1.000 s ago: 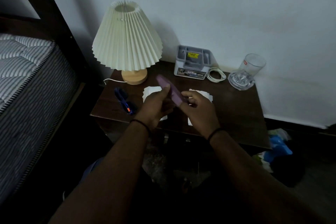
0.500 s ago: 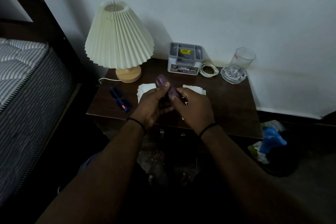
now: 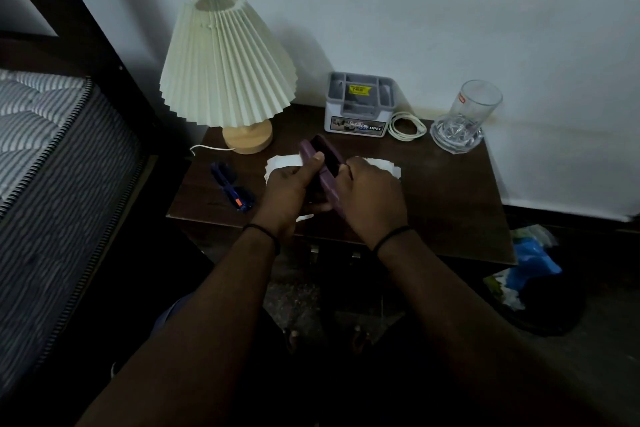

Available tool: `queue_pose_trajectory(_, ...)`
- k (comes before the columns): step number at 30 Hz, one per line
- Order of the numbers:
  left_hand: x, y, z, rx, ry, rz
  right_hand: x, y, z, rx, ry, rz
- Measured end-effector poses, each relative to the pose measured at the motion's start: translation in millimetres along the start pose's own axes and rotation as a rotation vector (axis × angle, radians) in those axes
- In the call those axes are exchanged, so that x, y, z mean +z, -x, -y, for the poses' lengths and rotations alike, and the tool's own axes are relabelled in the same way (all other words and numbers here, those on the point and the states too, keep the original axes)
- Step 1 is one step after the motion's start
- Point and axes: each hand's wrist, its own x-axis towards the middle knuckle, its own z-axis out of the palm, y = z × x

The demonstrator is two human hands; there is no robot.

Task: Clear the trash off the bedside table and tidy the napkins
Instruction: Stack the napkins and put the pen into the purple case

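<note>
Over the middle of the dark wooden bedside table (image 3: 446, 204), both my hands hold a purple case (image 3: 323, 163) that stands ajar, its dark inside showing. My left hand (image 3: 292, 191) grips the case's left half with the thumb on top. My right hand (image 3: 369, 198) holds the right half, fingers curled round its edge. White napkins (image 3: 381, 165) lie flat on the table under my hands, partly hidden; one corner (image 3: 282, 163) shows to the left.
A pleated lamp (image 3: 227, 73) stands at the back left, blue sunglasses (image 3: 232, 185) in front of it. A grey organiser box (image 3: 358, 106), a coiled white cable (image 3: 407, 126) and a glass (image 3: 465, 114) line the back. A trash bag (image 3: 530, 263) sits on the floor right; a mattress (image 3: 45, 135) left.
The purple case was shut and held slanted a second ago; it now stands ajar between my hands. The camera view has shifted slightly.
</note>
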Motion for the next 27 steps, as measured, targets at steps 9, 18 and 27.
queue_pose_trajectory(9,2,-5,-3,-0.122,0.227,-0.045,-4,-4,-29,0.387,-0.479,0.059)
queue_pose_trajectory(18,7,2,-10,-0.148,0.246,-0.113,8,-6,-28,0.539,-0.7,0.065)
queue_pose_trajectory(27,7,26,-3,-0.223,0.303,-0.068,-6,15,-18,0.552,-0.765,0.049)
